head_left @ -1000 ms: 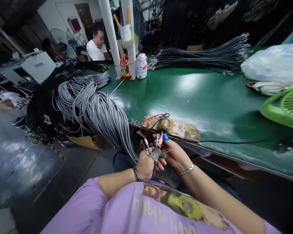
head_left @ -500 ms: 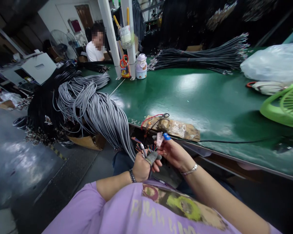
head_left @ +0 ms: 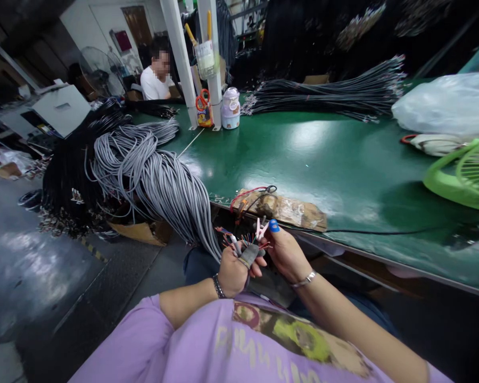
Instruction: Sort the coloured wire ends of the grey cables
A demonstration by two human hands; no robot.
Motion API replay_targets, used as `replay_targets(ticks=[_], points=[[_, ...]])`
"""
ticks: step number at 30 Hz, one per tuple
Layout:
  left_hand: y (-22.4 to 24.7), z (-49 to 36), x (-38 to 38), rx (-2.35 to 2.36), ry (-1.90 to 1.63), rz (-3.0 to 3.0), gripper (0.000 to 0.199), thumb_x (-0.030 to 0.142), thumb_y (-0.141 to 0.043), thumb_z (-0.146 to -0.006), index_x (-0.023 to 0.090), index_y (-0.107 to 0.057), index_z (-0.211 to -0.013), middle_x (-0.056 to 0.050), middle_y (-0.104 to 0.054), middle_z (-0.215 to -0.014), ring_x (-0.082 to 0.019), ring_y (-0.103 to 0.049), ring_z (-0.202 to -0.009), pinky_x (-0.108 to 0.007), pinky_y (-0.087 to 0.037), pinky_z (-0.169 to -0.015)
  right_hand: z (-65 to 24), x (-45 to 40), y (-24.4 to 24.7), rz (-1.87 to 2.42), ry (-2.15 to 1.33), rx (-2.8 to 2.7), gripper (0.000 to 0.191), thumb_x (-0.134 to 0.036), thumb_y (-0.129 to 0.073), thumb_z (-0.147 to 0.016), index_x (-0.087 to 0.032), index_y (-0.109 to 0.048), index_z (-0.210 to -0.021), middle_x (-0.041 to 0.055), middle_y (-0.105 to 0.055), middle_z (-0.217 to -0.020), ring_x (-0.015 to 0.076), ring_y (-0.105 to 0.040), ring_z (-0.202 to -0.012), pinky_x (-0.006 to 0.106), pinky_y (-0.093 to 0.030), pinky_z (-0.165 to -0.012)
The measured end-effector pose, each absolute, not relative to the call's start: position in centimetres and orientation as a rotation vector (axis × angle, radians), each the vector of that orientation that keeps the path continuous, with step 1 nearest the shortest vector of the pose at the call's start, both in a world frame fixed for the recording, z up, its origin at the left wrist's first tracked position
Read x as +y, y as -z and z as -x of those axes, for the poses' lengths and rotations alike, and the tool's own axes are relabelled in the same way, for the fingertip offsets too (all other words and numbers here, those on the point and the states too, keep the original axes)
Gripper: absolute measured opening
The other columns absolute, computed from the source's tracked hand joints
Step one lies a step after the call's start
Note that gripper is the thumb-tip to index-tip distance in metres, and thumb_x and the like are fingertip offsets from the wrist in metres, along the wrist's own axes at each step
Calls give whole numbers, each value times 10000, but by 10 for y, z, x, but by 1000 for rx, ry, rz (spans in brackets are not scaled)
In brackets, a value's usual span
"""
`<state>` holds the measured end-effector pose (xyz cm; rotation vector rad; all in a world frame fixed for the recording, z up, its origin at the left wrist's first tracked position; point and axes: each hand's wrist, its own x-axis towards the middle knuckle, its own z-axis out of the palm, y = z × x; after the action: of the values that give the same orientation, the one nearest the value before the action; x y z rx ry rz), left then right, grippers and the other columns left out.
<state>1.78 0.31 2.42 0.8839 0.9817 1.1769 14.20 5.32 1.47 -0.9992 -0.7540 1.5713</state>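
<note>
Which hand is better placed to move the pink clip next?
Probably the right hand: it holds the pink clip, close to the coloured wires, while the left hand is busy holding a grey cable.

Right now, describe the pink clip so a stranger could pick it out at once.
Find the green table, then the brown strip along its near edge. Just below that strip in the picture, the right hand, one fingertip covered in blue, holds the pink clip. Its pale pronged shape sets it apart from the thin multicoloured wires beside it.
</note>
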Motion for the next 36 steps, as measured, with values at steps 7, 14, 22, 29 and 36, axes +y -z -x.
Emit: replay_targets(ticks=[7,14,22,29,36], points=[[-17,-23,8,1021,-1152,-919,417,534,-638,-781,118,-604,-775,-39,-669,-622,-55,-496,-380,-151,-330,-355,-135,51,-18,803,-2041,-712,618,-796,-445,-741,-205,-587,-855,-26,-509,-450,154,-443,-313,310,-414,-362],[-15,-22,7,1027,-1107,-926,430,547,-636,-774,118,-604,-764,-35,-664,-610,-54,-489,-370,-152,-326,-349,-135,58,-13,729,-2053,-604,537,-714,-468,-802,-195,-590,-855,3,-613,-566,126,-433,-273,264,-343,-268],[-19,-18,4,1040,-1092,-929,451,564,-628,-772,118,-586,-717,-24,-633,-563,-50,-474,-359,-151,-316,-345,-140,52,-13,714,-1983,-617,505,-701,-531,-777,-201,-580,-823,19,-624,-722,118,-521,-443,250,-407,-372],[-15,-10,0,1085,-985,-984,460,580,-624,-752,121,-596,-741,-31,-636,-569,-68,-505,-379,-164,-338,-357,-164,48,-20,839,-2068,-974,372,-444,-805,-645,-147,-587,-695,0,-597,-634,97,-543,-560,224,-435,-562],[-17,-10,4,1024,-665,-1090,400,511,-661,-704,126,-565,-663,-26,-610,-556,-80,-519,-387,-181,-370,-370,-162,40,-40,867,-2074,-1419,376,-505,-682,-762,-148,-593,-841,33,-652,-638,152,-579,-461,276,-447,-471]])
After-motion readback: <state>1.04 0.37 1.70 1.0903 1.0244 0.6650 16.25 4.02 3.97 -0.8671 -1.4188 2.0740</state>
